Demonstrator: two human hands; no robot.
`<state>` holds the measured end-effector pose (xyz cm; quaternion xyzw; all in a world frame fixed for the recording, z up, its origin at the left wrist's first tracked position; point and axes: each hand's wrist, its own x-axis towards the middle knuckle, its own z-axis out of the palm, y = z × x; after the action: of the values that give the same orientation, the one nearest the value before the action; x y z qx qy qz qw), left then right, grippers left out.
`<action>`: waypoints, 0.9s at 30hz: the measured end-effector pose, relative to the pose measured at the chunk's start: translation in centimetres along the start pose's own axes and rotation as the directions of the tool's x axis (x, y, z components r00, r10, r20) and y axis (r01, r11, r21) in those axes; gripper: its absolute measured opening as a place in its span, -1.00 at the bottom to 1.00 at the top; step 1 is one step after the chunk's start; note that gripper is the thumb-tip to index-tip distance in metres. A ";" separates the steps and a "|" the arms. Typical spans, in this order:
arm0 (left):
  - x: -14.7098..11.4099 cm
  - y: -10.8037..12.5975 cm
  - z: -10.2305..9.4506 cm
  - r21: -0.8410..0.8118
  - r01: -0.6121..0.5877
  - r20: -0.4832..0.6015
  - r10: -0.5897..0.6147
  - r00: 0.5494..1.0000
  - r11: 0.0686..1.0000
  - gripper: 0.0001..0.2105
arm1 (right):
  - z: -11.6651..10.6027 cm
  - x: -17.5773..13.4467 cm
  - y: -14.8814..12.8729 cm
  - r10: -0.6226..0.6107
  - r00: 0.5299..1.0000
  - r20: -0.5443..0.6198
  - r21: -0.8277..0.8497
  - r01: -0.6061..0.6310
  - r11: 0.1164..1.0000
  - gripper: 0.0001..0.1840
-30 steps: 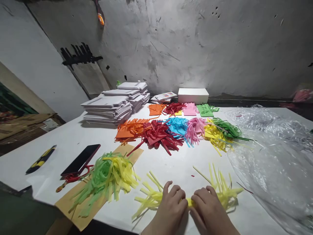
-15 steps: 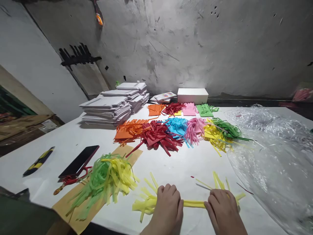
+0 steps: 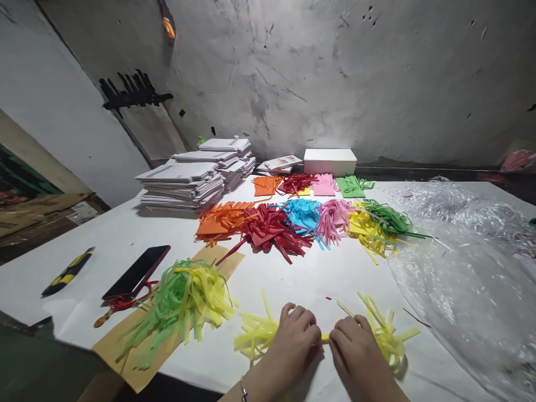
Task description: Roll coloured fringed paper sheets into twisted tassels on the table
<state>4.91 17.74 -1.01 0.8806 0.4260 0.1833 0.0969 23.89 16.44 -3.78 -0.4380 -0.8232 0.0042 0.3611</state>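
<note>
A yellow fringed paper tassel [image 3: 387,334] lies across the white table in front of me, its cut strips fanning out at both ends. My left hand [image 3: 298,338] is closed on its rolled middle, fingers curled over it. Close by on the right, my right hand [image 3: 354,343] pinches the same roll, and only a short bit of yellow shows between the two hands. Left of them, a bunch of green and yellow paper tassels [image 3: 180,304] rests on a sheet of brown paper [image 3: 138,375].
Fringed tissue in several colours, such as a red bunch [image 3: 274,231], lies farther back. Stacked white envelopes [image 3: 180,187] and a white box [image 3: 330,162] stand behind. Clear plastic [image 3: 460,290] covers the right side. A phone [image 3: 136,272], red scissors [image 3: 125,301] and a cutter [image 3: 69,272] lie left.
My hands have moved closer together along the yellow roll, the right hand shifting left. Much less of the rolled middle shows between them, and more of the right-hand fringe is visible.
</note>
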 end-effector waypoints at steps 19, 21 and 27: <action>-0.8 -0.9 1.1 -0.088 -0.006 -0.054 0.001 0.999 0.996 -0.84 | -4.6 -3.9 3.8 -0.232 0.965 0.122 -0.231 0.255 0.939 -0.70; -0.7 -0.6 0.8 -0.089 0.020 -0.008 -0.021 1.000 0.996 -0.85 | -4.5 -4.2 3.5 -0.192 0.975 0.116 -0.241 0.215 0.946 -0.73; 0.6 1.1 -0.1 -0.003 0.214 0.118 -0.212 0.970 0.977 -0.85 | -2.6 -4.2 1.4 0.186 0.983 -0.005 -0.186 -0.184 0.965 -0.82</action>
<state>5.99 17.49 -0.42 0.8382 0.5103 0.1232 0.1479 27.96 13.48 -4.81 -0.5445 -0.7779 -0.0360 0.3116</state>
